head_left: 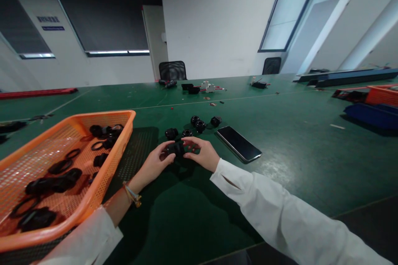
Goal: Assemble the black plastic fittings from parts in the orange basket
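Observation:
Between my two hands, just above the table, is a black plastic cable gland. My left hand pinches its left end with thumb and fingers. On the other side, my right hand closes its thumb and fingertips on the right end. Just beyond my fingers, several more black fittings stand on the green table, among them one on the left, a ring-shaped one and one on the right. A dark-screened phone lies to the right of my right hand.
An orange mesh basket with black fittings and rings stands at my left. Farther back on the green table lie small breakers with red wires. A blue tray and long dark strips sit at the right.

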The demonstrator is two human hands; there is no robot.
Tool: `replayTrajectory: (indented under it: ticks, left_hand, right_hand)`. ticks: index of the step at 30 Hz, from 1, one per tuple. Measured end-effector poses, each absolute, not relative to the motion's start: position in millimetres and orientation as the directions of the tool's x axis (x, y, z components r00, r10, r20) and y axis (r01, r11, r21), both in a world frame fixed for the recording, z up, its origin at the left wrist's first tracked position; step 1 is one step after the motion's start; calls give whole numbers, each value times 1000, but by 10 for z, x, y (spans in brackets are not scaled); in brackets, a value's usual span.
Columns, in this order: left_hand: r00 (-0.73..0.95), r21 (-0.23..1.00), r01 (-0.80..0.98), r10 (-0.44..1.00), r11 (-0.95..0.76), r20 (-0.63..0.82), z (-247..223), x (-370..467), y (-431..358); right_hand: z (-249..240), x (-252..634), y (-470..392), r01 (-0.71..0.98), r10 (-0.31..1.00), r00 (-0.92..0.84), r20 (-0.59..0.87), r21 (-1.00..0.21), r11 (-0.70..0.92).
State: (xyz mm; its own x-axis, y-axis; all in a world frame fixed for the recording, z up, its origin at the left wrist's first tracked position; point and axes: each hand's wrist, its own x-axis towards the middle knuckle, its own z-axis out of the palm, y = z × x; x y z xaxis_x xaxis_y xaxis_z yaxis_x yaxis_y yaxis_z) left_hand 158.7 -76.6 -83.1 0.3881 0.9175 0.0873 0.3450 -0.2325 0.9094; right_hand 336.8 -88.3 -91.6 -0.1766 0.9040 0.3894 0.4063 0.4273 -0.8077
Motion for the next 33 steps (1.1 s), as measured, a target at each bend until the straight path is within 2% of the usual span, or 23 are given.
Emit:
replayTrajectory:
  ticks: [7,21,27,33]
  left_hand:
    - [386,920,330,920,-212,74,-848,1588,-745]
    - [387,910,340,917,-236,93,-836,1584,-747]
    - [402,899,358,911,-251,94,-828,1580,-750]
    - [405,905,341,909,-255,104,-840,1581,-745]
  right_hand:
    - [-912,3372,-881,422,890,-191,414,-784,455]
    - [-890,3359,-899,455,920,-162,356,-801,390]
    - [-885,3382,-901,475,906,-189,379,-772,422]
    - [-910,3379,-885,421,889,-186,418,-784,457]
